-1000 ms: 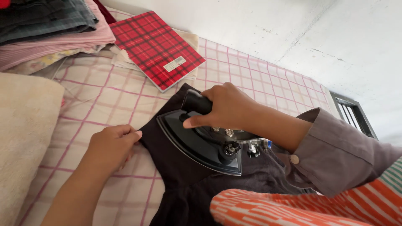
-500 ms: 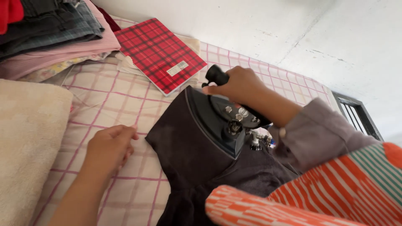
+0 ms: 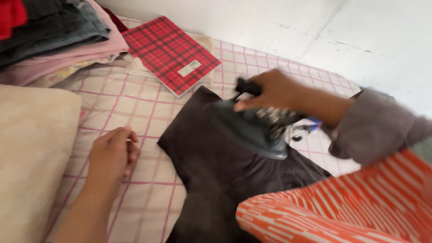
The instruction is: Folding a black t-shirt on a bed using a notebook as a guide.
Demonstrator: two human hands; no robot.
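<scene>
1. The right hand [image 3: 274, 90] is closed tight around the black handle of a dark iron [image 3: 254, 126]. The picture is blurry here, so small parts of the iron are hard to see.
2. The iron sits on a dark brown cloth [image 3: 211, 153], right under the right hand.
3. The left hand [image 3: 112, 157] holds nothing. Its fingers are loosely curled, and it rests on the checked sheet [image 3: 135, 108], just beside the left edge of the dark brown cloth. I cannot tell if it touches the cloth.
4. The 2 hands are well apart, with the cloth between them.
5. The sheet is pale with pink lines and lies under both hands.
6. Past the hands, a red plaid book [image 3: 171, 51] lies flat on the sheet.
7. Far past the left hand is a pile of folded clothes [image 3: 54, 36].
8. Left of the left hand lies a cream towel [image 3: 31, 148].
9. Below the right hand is orange striped fabric [image 3: 342, 207].
</scene>
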